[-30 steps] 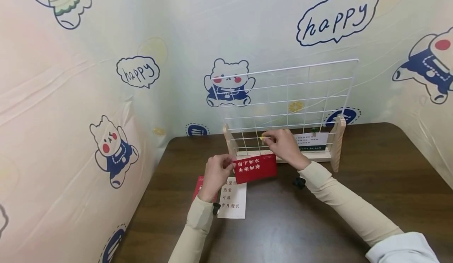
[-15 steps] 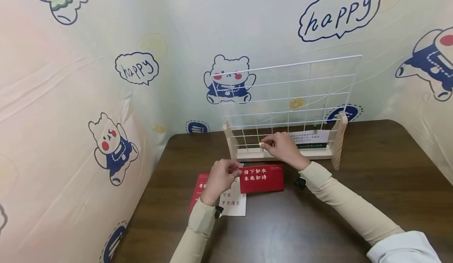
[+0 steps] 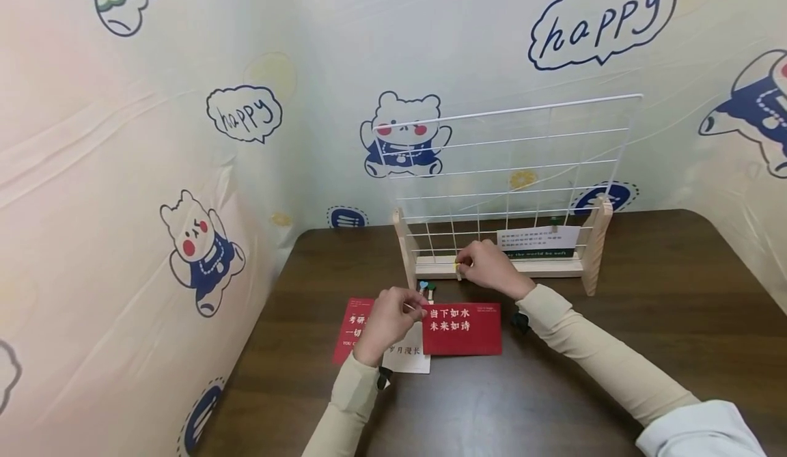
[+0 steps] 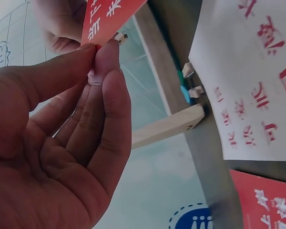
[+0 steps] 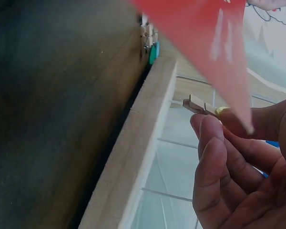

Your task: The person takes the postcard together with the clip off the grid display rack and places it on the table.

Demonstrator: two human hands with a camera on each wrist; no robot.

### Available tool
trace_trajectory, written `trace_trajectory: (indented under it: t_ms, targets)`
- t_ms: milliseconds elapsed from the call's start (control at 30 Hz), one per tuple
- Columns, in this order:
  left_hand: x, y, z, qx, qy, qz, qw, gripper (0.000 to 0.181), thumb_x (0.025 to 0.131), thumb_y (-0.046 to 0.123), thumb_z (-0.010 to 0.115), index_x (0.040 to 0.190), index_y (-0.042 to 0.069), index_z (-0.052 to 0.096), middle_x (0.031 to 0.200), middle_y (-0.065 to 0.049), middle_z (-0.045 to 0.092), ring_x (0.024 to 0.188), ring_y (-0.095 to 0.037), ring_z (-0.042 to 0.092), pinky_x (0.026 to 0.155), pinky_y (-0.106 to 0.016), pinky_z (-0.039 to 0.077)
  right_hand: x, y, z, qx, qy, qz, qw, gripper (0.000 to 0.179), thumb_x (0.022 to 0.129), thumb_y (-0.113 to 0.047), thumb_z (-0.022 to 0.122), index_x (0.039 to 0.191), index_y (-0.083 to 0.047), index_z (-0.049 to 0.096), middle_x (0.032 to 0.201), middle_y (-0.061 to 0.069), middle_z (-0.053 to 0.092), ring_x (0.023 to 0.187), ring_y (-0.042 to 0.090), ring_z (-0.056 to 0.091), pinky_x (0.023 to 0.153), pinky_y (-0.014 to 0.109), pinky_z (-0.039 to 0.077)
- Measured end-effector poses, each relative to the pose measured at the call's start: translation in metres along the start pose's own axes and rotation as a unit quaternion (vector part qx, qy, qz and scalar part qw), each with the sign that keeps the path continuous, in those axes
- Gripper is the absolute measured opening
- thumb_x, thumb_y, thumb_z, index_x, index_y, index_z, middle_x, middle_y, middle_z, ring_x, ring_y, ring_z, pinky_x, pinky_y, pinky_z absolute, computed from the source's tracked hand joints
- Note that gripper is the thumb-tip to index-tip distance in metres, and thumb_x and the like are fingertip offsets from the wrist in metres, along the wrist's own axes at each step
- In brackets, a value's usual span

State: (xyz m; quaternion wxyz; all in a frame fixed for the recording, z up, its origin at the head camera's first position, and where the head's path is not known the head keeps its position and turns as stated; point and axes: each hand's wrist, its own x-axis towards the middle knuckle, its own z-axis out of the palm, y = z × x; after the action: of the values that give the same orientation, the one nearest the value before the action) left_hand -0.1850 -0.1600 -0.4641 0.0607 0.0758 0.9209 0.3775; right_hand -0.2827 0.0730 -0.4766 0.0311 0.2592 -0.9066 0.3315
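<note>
My left hand [image 3: 389, 320] pinches the left edge of a red card [image 3: 462, 330] with white lettering between thumb and forefinger, holding it above the table. In the left wrist view that card [image 4: 109, 19] rises from the fingertips. My right hand [image 3: 488, 266] pinches a small wooden clothespin [image 5: 199, 104] with a yellow ornament, in front of the lower part of the white wire grid [image 3: 510, 163]. A white and green card [image 3: 541, 242] hangs on the grid's right side from a clip with a green top [image 3: 555, 223].
The grid stands in a wooden base [image 3: 595, 248] on the brown table [image 3: 553, 395]. A white lettered card [image 3: 413, 361] and another red card [image 3: 352, 330] lie by my left hand. Two clothespins, one blue-topped [image 3: 423, 286] and one green-topped [image 3: 432, 289], lie before the base. A printed cloth [image 3: 320, 47] hangs behind.
The red card has moved down and slightly right with my left hand, uncovering the two clothespins behind it. My right hand has lowered the yellow clothespin along the grid.
</note>
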Motion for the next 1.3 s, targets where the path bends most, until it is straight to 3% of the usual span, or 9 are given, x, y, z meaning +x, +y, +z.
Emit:
trace_trajectory:
  t_ms: [267,433,567,667,800,933,1300]
  targets:
    - [-0.001,-0.008,0.01,-0.007,-0.024,-0.004,0.9997,0.012,0.091,0.01,0.08,0.102,0.01,0.081,0.095,-0.006,0.079,0.079,-0.014,0.07,0.069,-0.033,0.062,0.003,0.004,0.009,-0.001,-0.021,-0.017,0.9996,0.018,0.093,-0.002,0.064,0.085,-0.004,0.08,0.068,0.003,0.07,0.054,0.008,0.047,0.056,0.025,0.039]
    - [-0.002,-0.012,0.014,0.0,-0.032,0.009,0.9995,0.011,0.09,0.011,0.081,0.101,0.01,0.081,0.095,-0.006,0.078,0.077,-0.012,0.07,0.066,-0.031,0.062,0.005,0.004,0.016,0.001,-0.035,-0.005,0.9994,0.016,0.093,-0.001,0.066,0.086,-0.004,0.08,0.072,0.004,0.073,0.057,0.009,0.054,0.058,0.026,0.045]
    - [-0.002,-0.015,0.019,-0.005,-0.042,-0.002,0.9991,0.012,0.091,0.01,0.08,0.103,0.009,0.081,0.095,-0.007,0.077,0.073,-0.013,0.067,0.054,-0.028,0.057,0.007,0.006,0.023,0.005,-0.051,-0.002,0.9987,0.018,0.093,0.0,0.065,0.084,-0.004,0.08,0.069,0.002,0.073,0.056,0.007,0.059,0.059,0.026,0.048]
    - [-0.001,-0.016,0.023,0.0,-0.046,-0.01,0.9989,0.012,0.091,0.01,0.08,0.103,0.009,0.081,0.094,-0.006,0.077,0.074,-0.013,0.066,0.055,-0.027,0.056,0.011,0.006,0.027,0.01,-0.06,-0.004,0.9982,0.019,0.093,0.001,0.064,0.081,-0.004,0.079,0.066,0.002,0.073,0.053,0.005,0.061,0.057,0.024,0.048]
    - [0.001,-0.017,0.026,0.017,-0.04,-0.006,0.999,0.011,0.09,0.011,0.081,0.101,0.009,0.081,0.093,-0.005,0.077,0.076,-0.011,0.067,0.065,-0.027,0.057,0.015,0.004,0.029,0.038,-0.075,0.016,0.9963,0.017,0.094,0.001,0.065,0.085,-0.001,0.079,0.071,0.007,0.076,0.053,0.012,0.068,0.052,0.024,0.051]
    - [0.004,-0.018,0.027,0.026,-0.035,0.001,0.9991,0.009,0.089,0.01,0.081,0.098,0.008,0.081,0.09,-0.005,0.077,0.074,-0.011,0.066,0.063,-0.027,0.056,0.018,0.001,0.032,0.055,-0.083,0.034,0.9945,0.018,0.094,0.002,0.065,0.082,-0.001,0.078,0.07,0.011,0.075,0.055,0.019,0.072,0.048,0.023,0.051]
    - [0.021,-0.022,0.032,0.064,-0.014,0.017,0.9977,0.007,0.09,0.008,0.08,0.096,0.008,0.082,0.086,-0.004,0.078,0.075,-0.009,0.063,0.068,-0.025,0.054,0.027,-0.004,0.039,0.021,-0.076,0.023,0.9966,0.021,0.09,0.003,0.065,0.074,-0.005,0.077,0.063,0.006,0.073,0.048,0.007,0.064,0.048,0.021,0.048]
